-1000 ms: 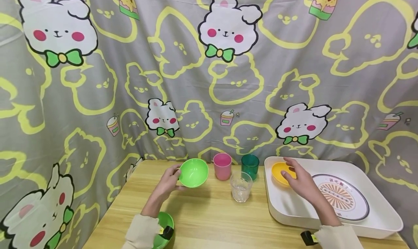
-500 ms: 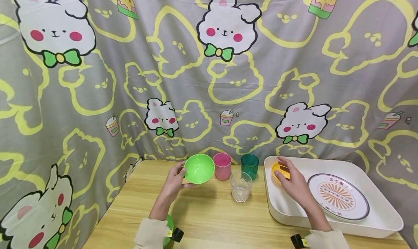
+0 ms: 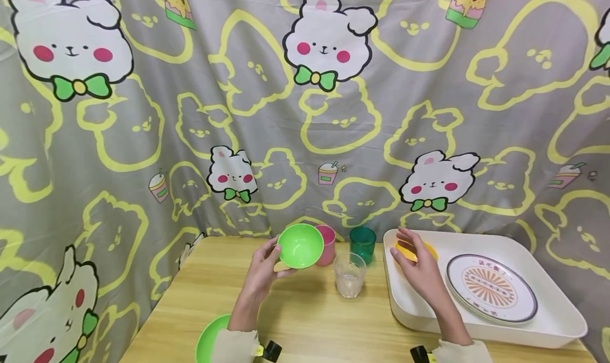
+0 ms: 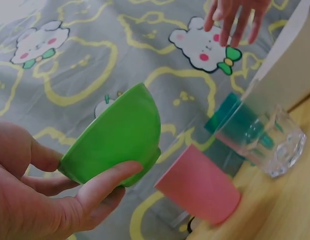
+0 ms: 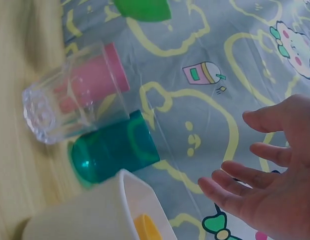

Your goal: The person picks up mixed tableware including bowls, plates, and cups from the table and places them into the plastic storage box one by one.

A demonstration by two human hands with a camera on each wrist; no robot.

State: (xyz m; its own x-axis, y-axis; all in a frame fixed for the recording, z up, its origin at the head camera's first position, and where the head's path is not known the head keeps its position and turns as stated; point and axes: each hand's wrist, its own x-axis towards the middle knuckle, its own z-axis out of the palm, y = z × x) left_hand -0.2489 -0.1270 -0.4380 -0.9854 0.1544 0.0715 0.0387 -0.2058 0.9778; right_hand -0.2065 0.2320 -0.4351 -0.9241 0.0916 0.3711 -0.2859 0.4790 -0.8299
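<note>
A wood-grain table (image 3: 329,331) runs back to a grey curtain (image 3: 271,119) printed with white rabbits and yellow outlines. On the right stands a white tray (image 3: 500,334) holding an orange-patterned plate (image 3: 491,289) and, at its far left, a yellow bowl (image 3: 431,249). A pink cup (image 3: 328,253) and a teal cup (image 3: 362,244) stand upright by the curtain, with a clear glass (image 3: 349,281) nearer; another green bowl (image 3: 208,344) sits near left, partly behind a sleeve. The left hand (image 3: 262,265) grips the light-green bowl (image 3: 301,246), fingers and thumb curled at its left side, lifted off the table and partly covering the pink cup. Its round mouth tilts up toward the near side; its rim-to-foot axis slants, foot down and far. The right hand (image 3: 419,268), fingers extended and thumb apart, is empty above the tray's left end.
</note>
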